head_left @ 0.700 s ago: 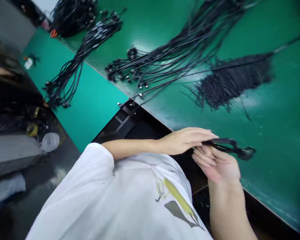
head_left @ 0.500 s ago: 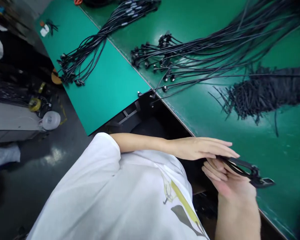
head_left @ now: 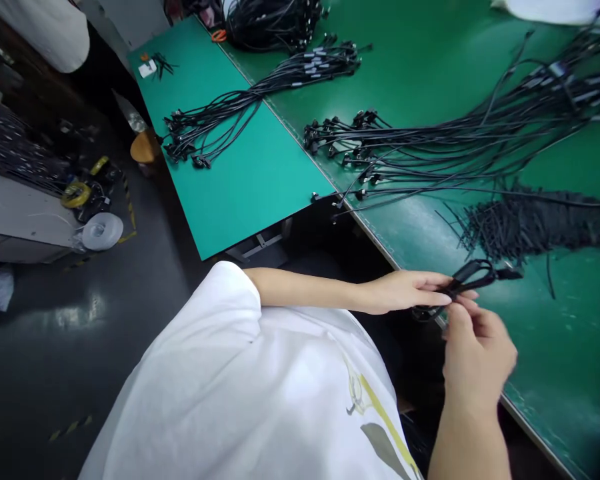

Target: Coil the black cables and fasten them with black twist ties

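Since the earlier frame, the right hand (head_left: pixel 480 343) has turned from lying palm up under the coiled black cable (head_left: pixel 473 277) to gripping it from the near side, and the cable's plug end has swung up close to the pile of black strips (head_left: pixel 535 223). The coiled cable is held in the air at the near side of that pile. The left hand (head_left: pixel 410 290) has its thumb and fingers closed around the coil; the right hand's thumb and fingertips are pressed together at its middle. Just beyond the pile, loose black cables (head_left: pixel 445 137) stretch out, their plug ends to its left. Farther left of it, a bundle with pale labels (head_left: pixel 260 90) spans two green tabletops. Beyond that bundle, well apart from the pile, lie a dark cable heap (head_left: pixel 273 23) and an orange-handled tool (head_left: pixel 219 36). A person in a white top (head_left: pixel 55 33) is farthest left of the pile.
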### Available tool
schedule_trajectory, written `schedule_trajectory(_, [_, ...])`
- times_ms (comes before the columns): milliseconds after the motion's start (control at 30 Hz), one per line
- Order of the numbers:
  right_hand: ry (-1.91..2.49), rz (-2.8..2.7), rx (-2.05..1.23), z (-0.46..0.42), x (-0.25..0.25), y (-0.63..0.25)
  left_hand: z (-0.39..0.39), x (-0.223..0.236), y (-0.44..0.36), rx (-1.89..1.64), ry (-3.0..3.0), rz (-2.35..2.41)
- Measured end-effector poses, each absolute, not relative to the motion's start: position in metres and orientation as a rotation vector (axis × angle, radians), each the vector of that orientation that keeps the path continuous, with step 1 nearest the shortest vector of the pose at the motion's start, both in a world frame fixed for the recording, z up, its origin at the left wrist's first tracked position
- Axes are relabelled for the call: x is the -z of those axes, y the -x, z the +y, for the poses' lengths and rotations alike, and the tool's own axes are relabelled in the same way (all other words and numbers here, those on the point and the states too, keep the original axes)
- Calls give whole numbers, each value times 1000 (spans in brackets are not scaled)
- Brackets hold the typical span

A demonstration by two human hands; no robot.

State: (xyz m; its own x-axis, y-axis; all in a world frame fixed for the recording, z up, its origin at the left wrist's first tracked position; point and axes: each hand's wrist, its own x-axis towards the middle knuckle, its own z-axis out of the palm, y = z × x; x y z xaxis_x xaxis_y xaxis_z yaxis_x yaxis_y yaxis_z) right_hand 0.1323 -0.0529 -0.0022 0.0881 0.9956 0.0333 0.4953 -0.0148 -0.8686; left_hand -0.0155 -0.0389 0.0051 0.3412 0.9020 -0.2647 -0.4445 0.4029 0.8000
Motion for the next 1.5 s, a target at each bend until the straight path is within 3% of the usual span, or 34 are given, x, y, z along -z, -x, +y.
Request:
schedule_trajectory(100, [1411, -1889, -366, -53, -2, -131, -29, 2, 13, -1063, -526, 732])
schedule_trajectory(333, [1233, -2145, -86, -50, 15, -115, -23, 13, 9, -1042, -531, 808])
schedule_trajectory(700, [1121, -2112, -57, -36, 24, -136, 11, -11, 58, -886, -1071, 926])
schedule_trajectory(1100, [1231, -1911, -560, -36, 30, -145, 44, -14, 60, -704, -1174, 1040])
schedule_trajectory(1400, [1333, -2016, -365, -37, 35, -158, 55, -14, 61, -343, -1568, 1186])
schedule_trajectory(1500, [1454, -2098, -252, -31, 35, -179, 69, -18, 79, -448, -1880, 1377])
